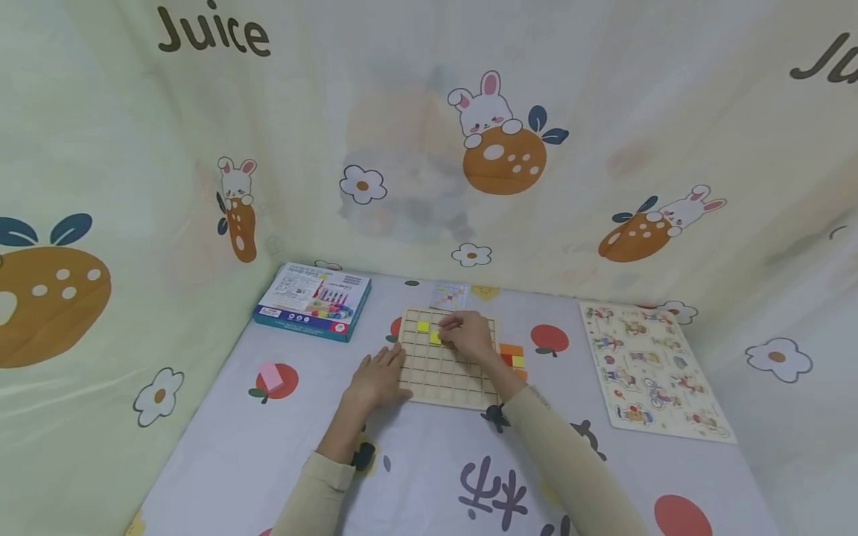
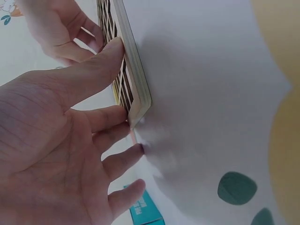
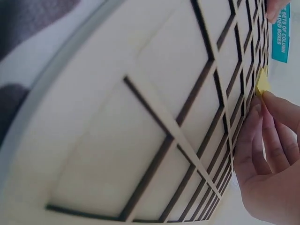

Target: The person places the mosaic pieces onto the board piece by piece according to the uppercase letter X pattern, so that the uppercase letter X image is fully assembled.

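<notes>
A wooden grid board (image 1: 429,380) lies on the table, with one yellow square tile (image 1: 423,327) near its far left corner. My right hand (image 1: 467,336) reaches over the board and pinches another yellow tile (image 3: 262,84) between thumb and fingertips, low over the grid. At the left edge, my left hand (image 1: 377,378) touches the board with fingers spread. In the left wrist view its thumb (image 2: 110,54) lies along the near edge, and the other fingers stretch past the corner.
Orange, red and yellow tiles (image 1: 512,350) lie right of the board. A small pattern card (image 1: 449,296) sits behind it. To the left are a blue-white box (image 1: 311,301) and a pink block (image 1: 271,376); far right, a picture puzzle board (image 1: 657,372). Printed curtain surrounds the table.
</notes>
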{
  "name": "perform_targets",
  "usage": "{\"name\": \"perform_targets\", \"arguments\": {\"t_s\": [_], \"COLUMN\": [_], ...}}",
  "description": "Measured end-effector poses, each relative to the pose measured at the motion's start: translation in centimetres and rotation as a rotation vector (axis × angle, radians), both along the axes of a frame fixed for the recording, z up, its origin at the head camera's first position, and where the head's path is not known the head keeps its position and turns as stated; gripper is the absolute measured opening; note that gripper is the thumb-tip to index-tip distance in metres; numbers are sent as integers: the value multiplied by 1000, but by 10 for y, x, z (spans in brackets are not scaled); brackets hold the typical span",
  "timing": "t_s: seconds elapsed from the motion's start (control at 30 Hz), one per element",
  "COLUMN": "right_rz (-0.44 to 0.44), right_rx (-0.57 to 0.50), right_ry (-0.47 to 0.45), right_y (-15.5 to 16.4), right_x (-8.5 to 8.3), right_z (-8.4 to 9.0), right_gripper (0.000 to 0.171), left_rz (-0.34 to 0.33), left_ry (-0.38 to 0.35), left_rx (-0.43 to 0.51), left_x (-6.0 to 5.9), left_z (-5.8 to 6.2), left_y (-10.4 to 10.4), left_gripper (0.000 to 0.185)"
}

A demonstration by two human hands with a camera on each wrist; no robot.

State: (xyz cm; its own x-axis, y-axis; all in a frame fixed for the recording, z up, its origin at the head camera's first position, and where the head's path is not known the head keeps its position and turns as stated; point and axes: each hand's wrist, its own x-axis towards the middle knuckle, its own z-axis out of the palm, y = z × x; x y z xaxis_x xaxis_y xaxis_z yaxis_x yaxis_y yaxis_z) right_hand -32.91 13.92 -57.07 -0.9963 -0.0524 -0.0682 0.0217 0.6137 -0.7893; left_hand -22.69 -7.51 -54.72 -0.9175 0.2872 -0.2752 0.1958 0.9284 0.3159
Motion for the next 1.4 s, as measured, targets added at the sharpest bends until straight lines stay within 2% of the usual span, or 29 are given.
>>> {"name": "perform_targets", "arguments": {"t_s": [0.23,0.47,0.67,0.73,1.07,1.4], "right_rz": [4,3,16,7,-58,-63], "right_rx": [18,41,25,28,138,274], "right_ry": [19,37,190,214,202,112], "right_y": [0,2,25,34,71,99], "right_x": [-1,5,11,14,34,53], "right_z": [-2,7,14,17,25,15], "right_gripper": [11,13,13,14,15,12], "left_rz": [-2,3,4,5,9,16], "left_ry": [7,19,24,24,19,-12], "left_rx": [0,-11,-17,-18,-14,-19], "left_x": [1,0,-1,-1,0,1], "left_z": [3,4,3,3,4,-2], "left_y": [3,5,5,5,3,4], "left_gripper": [88,89,90,89,89,90]}}
